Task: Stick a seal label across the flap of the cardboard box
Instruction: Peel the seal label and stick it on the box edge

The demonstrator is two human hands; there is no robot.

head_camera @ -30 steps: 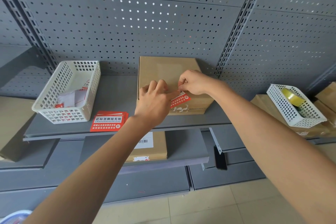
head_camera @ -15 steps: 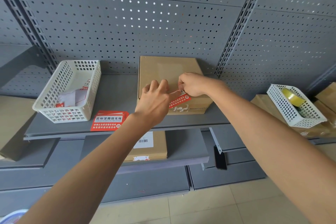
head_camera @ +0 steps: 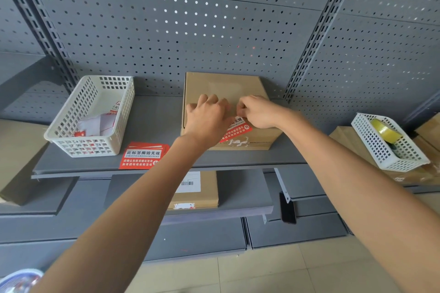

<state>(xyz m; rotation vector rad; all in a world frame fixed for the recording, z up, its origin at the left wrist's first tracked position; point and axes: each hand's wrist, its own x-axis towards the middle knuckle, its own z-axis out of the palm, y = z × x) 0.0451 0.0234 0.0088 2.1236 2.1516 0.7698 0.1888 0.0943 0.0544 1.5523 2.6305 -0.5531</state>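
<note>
Left hand (head_camera: 209, 121) is now flattening onto the brown cardboard box (head_camera: 223, 88), right hand (head_camera: 258, 112) is pinching the red seal label (head_camera: 235, 129) just below its grip, so sticking is underway.

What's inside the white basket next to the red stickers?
The white basket holds white peeled-off backing paper with red scraps. Its lattice wall and the paper hide whatever lies beneath. The stack of red seal labels lies outside, in front of it.
</note>
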